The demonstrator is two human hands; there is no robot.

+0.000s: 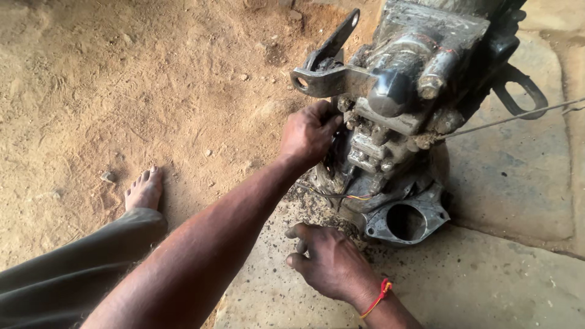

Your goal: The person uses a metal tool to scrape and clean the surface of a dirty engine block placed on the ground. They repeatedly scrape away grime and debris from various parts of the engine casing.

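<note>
A grimy metal engine block [414, 91] stands on a concrete slab [487, 286]. My left hand [311, 131] reaches to its left side, fingers curled into a recess beside the casing and gripping the block there. My right hand [329, 259], a red thread around its wrist, rests low on the slab in front of the engine with its fingers curled under; nothing shows in it. Thin yellow and red wires [348, 196] hang out of the engine between my two hands. A housing with a round opening [407, 220] sits at the engine's base.
Sandy dirt ground [122, 91] spreads to the left. My bare foot [145, 189] and grey trouser leg [73, 268] lie on it. A flat bracket with a hole [329, 79] juts left from the engine. A thin cable [512, 119] runs off to the right.
</note>
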